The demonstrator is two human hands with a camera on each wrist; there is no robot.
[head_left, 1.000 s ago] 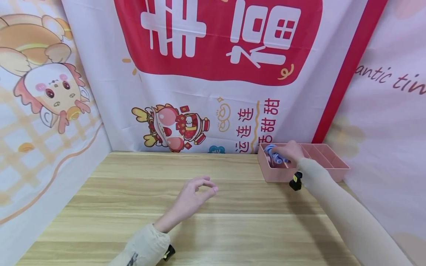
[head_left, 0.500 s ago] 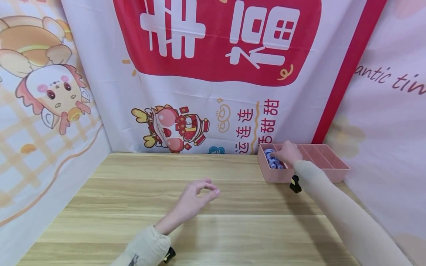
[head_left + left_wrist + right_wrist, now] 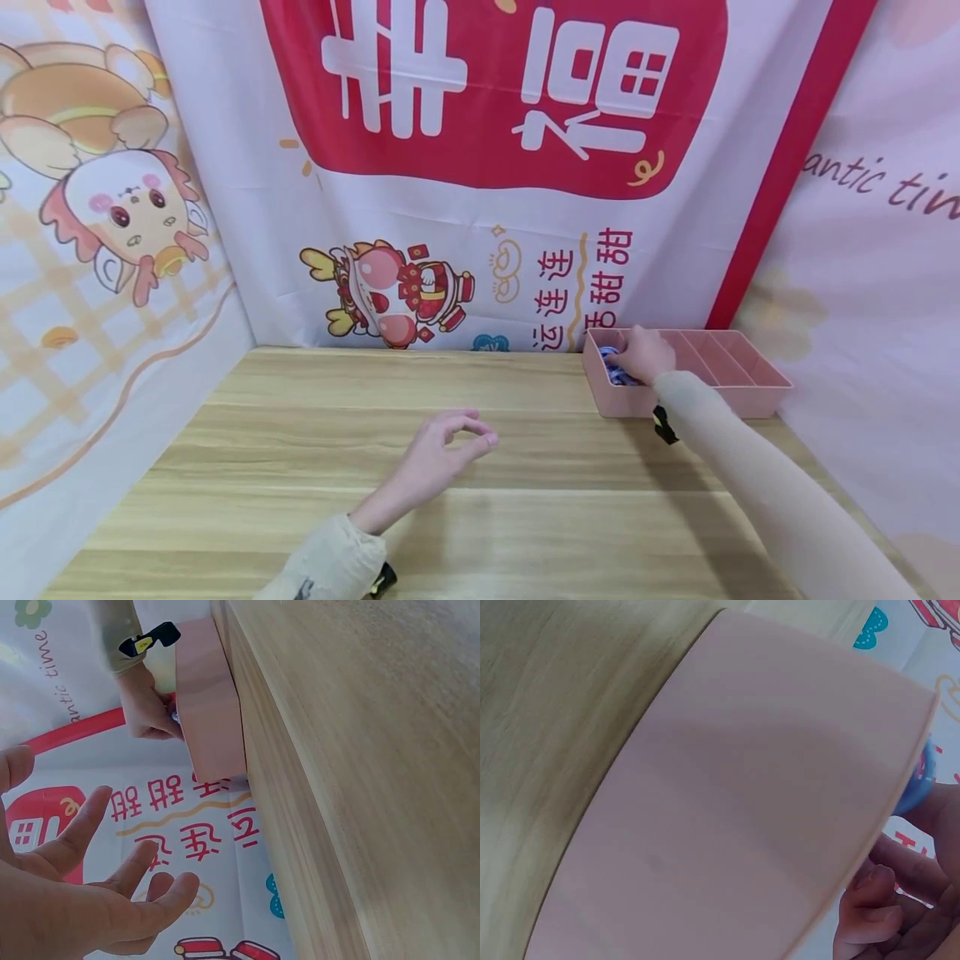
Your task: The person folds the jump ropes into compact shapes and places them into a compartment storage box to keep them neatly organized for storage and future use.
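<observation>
At the back right of the table stands a pink divided box point(image 3: 628, 405). My right hand point(image 3: 647, 357) reaches down into its leftmost part and grips a coiled blue cord point(image 3: 617, 374), whose kind I cannot tell. In the right wrist view a loop of the blue cord point(image 3: 924, 784) shows above the rim beside the hand, while the other fingers point(image 3: 870, 919) are curled; the fingertips on the cord are hidden by the box wall. My left hand point(image 3: 441, 452) hovers over the table holding nothing, its fingers loosely bent.
The other box compartments point(image 3: 723, 358) lie right of the hand, split by thin dividers. Behind the wooden table point(image 3: 300, 450) hangs a printed cloth point(image 3: 480, 250), and further cloths point(image 3: 862, 275) close in both sides.
My right hand has lowered the blue cord deeper into the box's left part, shifting slightly left. My left hand has hardly moved.
</observation>
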